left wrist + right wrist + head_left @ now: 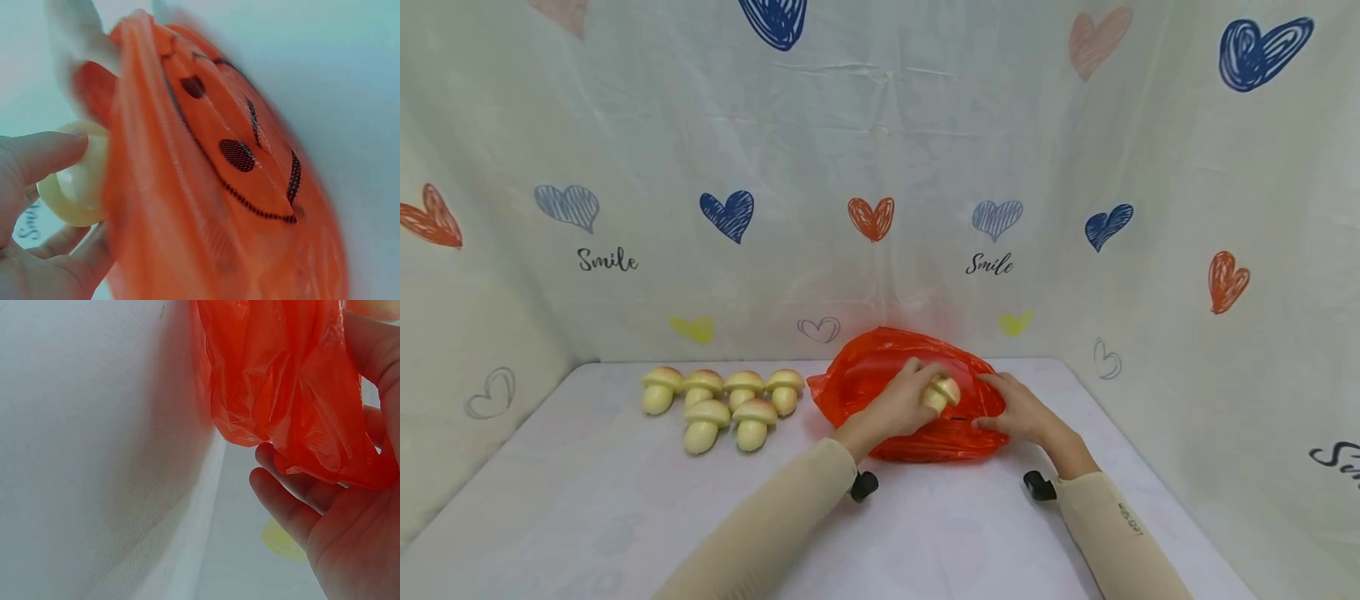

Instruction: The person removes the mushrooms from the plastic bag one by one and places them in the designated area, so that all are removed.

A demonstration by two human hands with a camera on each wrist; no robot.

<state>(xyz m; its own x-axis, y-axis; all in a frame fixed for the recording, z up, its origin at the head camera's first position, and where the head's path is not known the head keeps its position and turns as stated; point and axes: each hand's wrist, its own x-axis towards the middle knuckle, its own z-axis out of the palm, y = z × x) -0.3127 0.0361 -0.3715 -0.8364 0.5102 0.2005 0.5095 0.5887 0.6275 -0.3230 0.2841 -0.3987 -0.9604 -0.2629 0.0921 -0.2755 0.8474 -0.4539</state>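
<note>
A red plastic bag [857, 362] lies on the table with its mouth held wide. My left hand [901, 406] grips a toy mushroom [951, 389] by thumb and fingers at the bag's mouth. The left wrist view shows the mushroom [81, 178] beside the bag's wall [206, 181], which bears a black printed smiling face. On the right side, my right hand [1021, 408] holds the bag's rim, thumb on the inner side and fingers outside. In the right wrist view, crumpled red film [312, 406] lies between that thumb and the fingers [284, 503].
Several similar toy mushrooms [702, 427], with pale stems and reddish-yellow caps, stand in two rows left of the bag. The white table [572, 483] ends at a curtain [910, 283] printed with hearts. Black wrist mounts [1039, 485] show by both sleeves.
</note>
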